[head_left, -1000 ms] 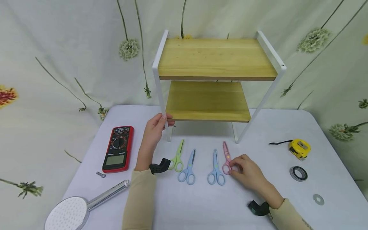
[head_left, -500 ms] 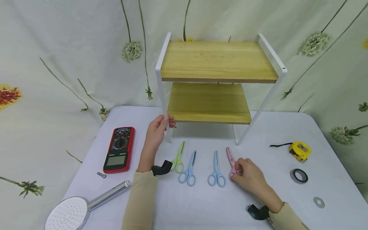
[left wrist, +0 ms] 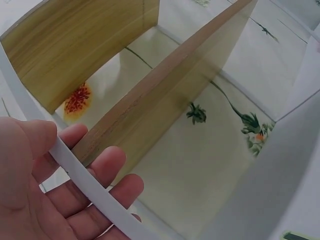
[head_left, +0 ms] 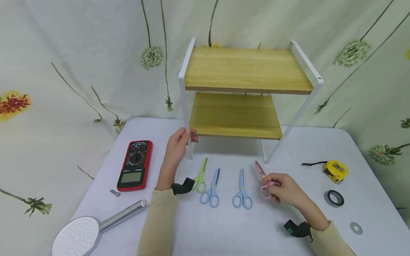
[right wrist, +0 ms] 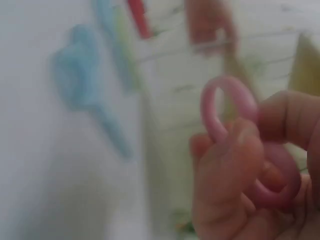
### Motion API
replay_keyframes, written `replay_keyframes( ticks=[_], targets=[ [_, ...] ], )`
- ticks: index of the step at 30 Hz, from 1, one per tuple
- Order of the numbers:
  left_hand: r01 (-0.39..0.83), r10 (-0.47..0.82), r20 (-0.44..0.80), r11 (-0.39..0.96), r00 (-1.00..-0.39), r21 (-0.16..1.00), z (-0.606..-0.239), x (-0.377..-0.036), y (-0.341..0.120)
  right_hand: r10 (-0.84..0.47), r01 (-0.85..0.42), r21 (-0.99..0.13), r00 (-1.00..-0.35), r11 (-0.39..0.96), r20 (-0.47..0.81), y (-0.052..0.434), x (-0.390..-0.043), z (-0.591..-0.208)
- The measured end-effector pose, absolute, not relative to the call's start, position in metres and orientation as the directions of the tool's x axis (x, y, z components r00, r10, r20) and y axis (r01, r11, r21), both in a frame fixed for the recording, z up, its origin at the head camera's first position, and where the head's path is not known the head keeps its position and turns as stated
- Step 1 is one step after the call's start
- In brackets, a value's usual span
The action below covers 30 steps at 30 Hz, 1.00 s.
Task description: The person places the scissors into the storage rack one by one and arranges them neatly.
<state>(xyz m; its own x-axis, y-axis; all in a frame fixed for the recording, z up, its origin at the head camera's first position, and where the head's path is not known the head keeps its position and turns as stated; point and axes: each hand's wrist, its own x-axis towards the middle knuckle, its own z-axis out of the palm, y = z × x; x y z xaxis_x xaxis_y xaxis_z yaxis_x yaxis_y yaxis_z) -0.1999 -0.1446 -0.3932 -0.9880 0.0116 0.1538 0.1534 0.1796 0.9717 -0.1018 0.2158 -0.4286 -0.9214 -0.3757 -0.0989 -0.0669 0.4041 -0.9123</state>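
Right hand (head_left: 283,192) pinching pink scissors (head_left: 263,177) by the handles in a narrow grip, left hand (head_left: 177,147) gripping the shelf (head_left: 246,69) leg

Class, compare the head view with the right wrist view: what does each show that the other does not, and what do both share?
Only the head view shows the whole white table, the two-tier wooden shelf with white frame, the left hand gripping the frame's front post, the red multimeter, chrome shower head and yellow tape measure. Only the right wrist view shows, close up though blurred, fingers curled round the pink loop handles. Both show the right hand holding the pink plastic scissors and a blue pair lying on the table.
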Motion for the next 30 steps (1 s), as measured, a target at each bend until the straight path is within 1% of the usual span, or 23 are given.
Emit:
replay_keyframes(
  ticks=[2,4,5,7,9,11,13,15,16,20,23,27,30],
  targets=[
    [0.159,0.008,0.160,0.179,-0.987,0.971,-0.392,-0.201,-0.144,-0.436,-0.180,-0.929,-0.900,0.324,0.022,0.212,-0.106,-0.407],
    [0.156,-0.004,0.159,0.180,-0.987,0.971,-0.391,-0.202,-0.144,-0.501,-0.312,-0.920,-0.851,0.238,0.159,0.207,-0.110,-0.382],
    [0.150,-0.010,0.154,0.183,-0.988,0.972,-0.391,-0.202,-0.144,-0.535,-0.373,-0.907,-0.816,0.196,0.220,0.204,-0.113,-0.367],
    [0.137,-0.020,0.143,0.183,-0.989,0.974,-0.391,-0.202,-0.144,-0.595,-0.497,-0.861,-0.726,0.109,0.344,0.196,-0.119,-0.339],
    [0.124,-0.028,0.132,0.183,-0.991,0.975,-0.392,-0.202,-0.144,-0.632,-0.594,-0.803,-0.640,0.047,0.436,0.186,-0.125,-0.311],
    [0.114,-0.031,0.121,0.183,-0.992,0.976,-0.393,-0.202,-0.144,-0.652,-0.671,-0.741,-0.568,0.012,0.503,0.174,-0.131,-0.284],
    [0.113,-0.033,0.121,0.177,-0.992,0.978,-0.394,-0.202,-0.145,-0.648,-0.731,-0.682,-0.527,0.017,0.550,0.161,-0.139,-0.260],
    [0.114,-0.033,0.122,0.173,-0.992,0.978,-0.395,-0.202,-0.145,-0.638,-0.759,-0.648,-0.528,0.058,0.561,0.147,-0.148,-0.237],
    [0.116,-0.034,0.123,0.174,-0.992,0.978,-0.395,-0.202,-0.145,-0.626,-0.763,-0.639,-0.546,0.097,0.556,0.140,-0.152,-0.226],
    [0.129,-0.036,0.138,0.179,-0.990,0.975,-0.396,-0.202,-0.147,-0.580,-0.703,-0.641,-0.672,0.307,0.459,0.105,-0.170,-0.188],
    [0.143,-0.036,0.152,0.181,-0.988,0.973,-0.396,-0.202,-0.147,-0.567,-0.666,-0.605,-0.725,0.436,0.390,0.077,-0.191,-0.168],
    [0.140,-0.020,0.145,0.172,-0.989,0.975,-0.396,-0.203,-0.145,-0.558,-0.649,-0.515,-0.755,0.560,0.345,0.053,-0.224,-0.159],
    [0.129,-0.014,0.133,0.167,-0.991,0.977,-0.398,-0.203,-0.143,-0.543,-0.638,-0.479,-0.768,0.603,0.338,0.047,-0.246,-0.165]
  ],
)
